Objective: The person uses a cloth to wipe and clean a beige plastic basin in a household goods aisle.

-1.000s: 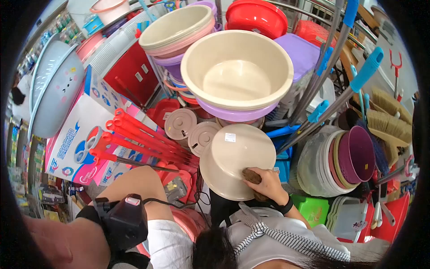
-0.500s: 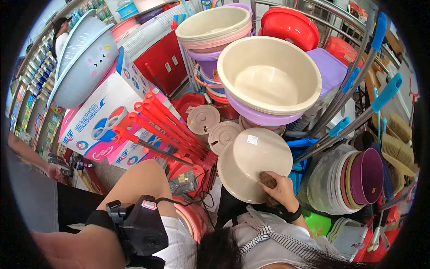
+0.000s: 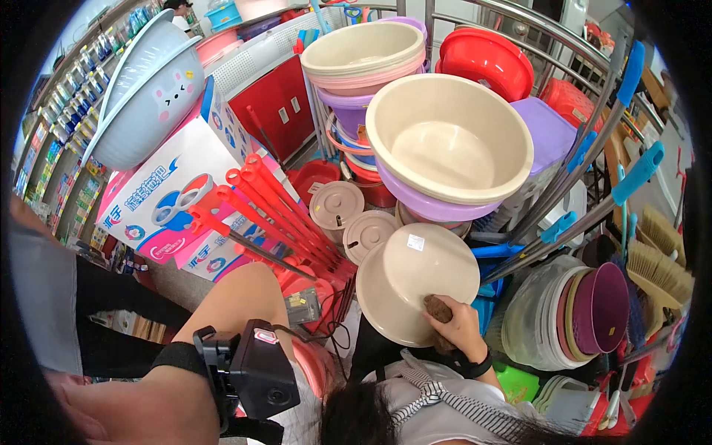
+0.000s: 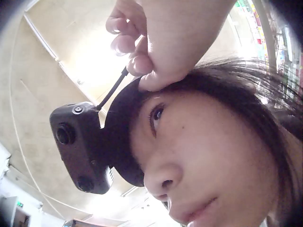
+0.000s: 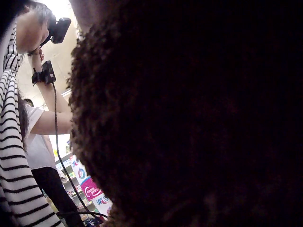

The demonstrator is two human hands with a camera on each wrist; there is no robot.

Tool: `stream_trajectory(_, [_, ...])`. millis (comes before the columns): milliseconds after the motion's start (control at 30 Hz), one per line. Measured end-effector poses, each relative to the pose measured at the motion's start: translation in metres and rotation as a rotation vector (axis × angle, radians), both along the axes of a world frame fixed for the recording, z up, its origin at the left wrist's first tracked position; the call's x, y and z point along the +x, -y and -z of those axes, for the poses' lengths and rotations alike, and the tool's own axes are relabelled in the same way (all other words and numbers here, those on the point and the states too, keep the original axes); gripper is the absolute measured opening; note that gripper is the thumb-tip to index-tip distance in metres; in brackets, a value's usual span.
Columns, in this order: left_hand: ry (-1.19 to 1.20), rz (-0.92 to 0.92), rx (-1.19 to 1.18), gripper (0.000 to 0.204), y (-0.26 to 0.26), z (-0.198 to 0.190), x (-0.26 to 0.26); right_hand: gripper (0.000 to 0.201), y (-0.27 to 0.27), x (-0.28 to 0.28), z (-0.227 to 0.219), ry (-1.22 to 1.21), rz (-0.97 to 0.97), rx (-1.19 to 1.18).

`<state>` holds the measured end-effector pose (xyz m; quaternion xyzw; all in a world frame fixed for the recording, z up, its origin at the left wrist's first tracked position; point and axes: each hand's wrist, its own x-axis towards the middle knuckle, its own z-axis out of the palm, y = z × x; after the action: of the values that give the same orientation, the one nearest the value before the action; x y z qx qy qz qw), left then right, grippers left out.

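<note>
My right hand [image 3: 461, 330] grips a brown, fuzzy cloth [image 3: 438, 308] against the side of an upturned beige basin [image 3: 404, 278]. The basin has a white sticker on its base and leans tilted at my lap. In the right wrist view the same brown cloth [image 5: 90, 118] looms dark and close, hiding most of the scene. My left hand [image 4: 180, 38] is raised to the forehead, its fingers bent beside the black headband [image 4: 124, 127] of the head camera [image 4: 80, 146]. A thin cable [image 4: 111, 90] runs up to those fingers; I cannot tell whether they pinch it.
Ahead stands a stack of basins topped by a large beige one [image 3: 449, 141]. Red handles [image 3: 263, 200] lean at the left before a printed carton [image 3: 159, 196]. Blue-gripped poles [image 3: 638, 174] and nested bins [image 3: 601, 308] fill the right. Another person [image 3: 44, 297] stands at the left.
The head view has turned, so the goods sit further right in it, and a person has come into sight at the left. My right hand keeps its grip on the cloth at the basin.
</note>
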<state>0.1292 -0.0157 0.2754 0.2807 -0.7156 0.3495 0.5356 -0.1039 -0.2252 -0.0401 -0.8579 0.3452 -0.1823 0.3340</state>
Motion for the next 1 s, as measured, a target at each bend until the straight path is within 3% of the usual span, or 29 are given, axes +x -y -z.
stream_trajectory(1000, [-0.004,-0.031,-0.010,0.045,0.0027,0.0056,-0.0048,0.041,0.0012,-0.0011,0.0037,0.016,-0.013,-0.014])
